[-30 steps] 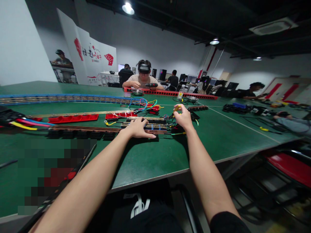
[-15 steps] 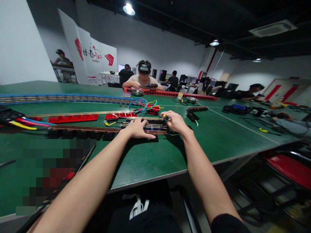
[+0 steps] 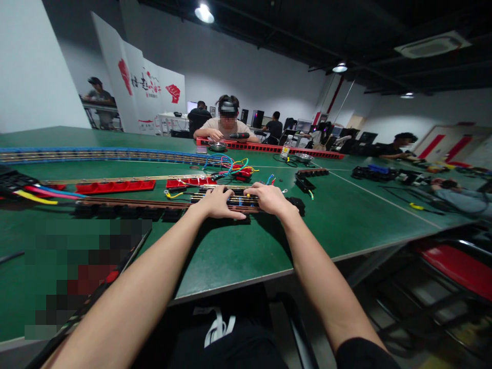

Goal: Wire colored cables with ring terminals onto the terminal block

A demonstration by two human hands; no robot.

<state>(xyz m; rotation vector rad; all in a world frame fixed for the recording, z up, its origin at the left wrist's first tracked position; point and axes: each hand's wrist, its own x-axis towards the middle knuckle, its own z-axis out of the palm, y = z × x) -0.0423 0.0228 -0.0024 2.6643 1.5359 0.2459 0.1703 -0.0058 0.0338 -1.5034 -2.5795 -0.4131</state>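
Observation:
A dark rail assembly (image 3: 177, 205) with brown, metallic and blue strips runs across the table in front of me. My left hand (image 3: 216, 202) lies over it, thumb stretched out along the near side and fingers spread across the strips. Beside it, my right hand (image 3: 272, 199) is closed over the assembly's right part. A small yellow bit (image 3: 248, 195) shows at its fingertips; what it belongs to is hidden. Past the right hand, the assembly ends in a black block (image 3: 298, 205). Red and blue wire ends (image 3: 272, 179) stick up behind that hand.
Red trays (image 3: 115, 186) and a long blue rail (image 3: 96, 155) lie behind the assembly. Coloured wires (image 3: 234, 166) loop near a red part. A black bent piece (image 3: 305, 182) lies to the right. Across the table sits a person (image 3: 226, 125) behind a red rail (image 3: 277, 148).
My right hand has moved left and slightly toward me along the assembly, uncovering the black end block and wire ends. My left hand has stayed in place.

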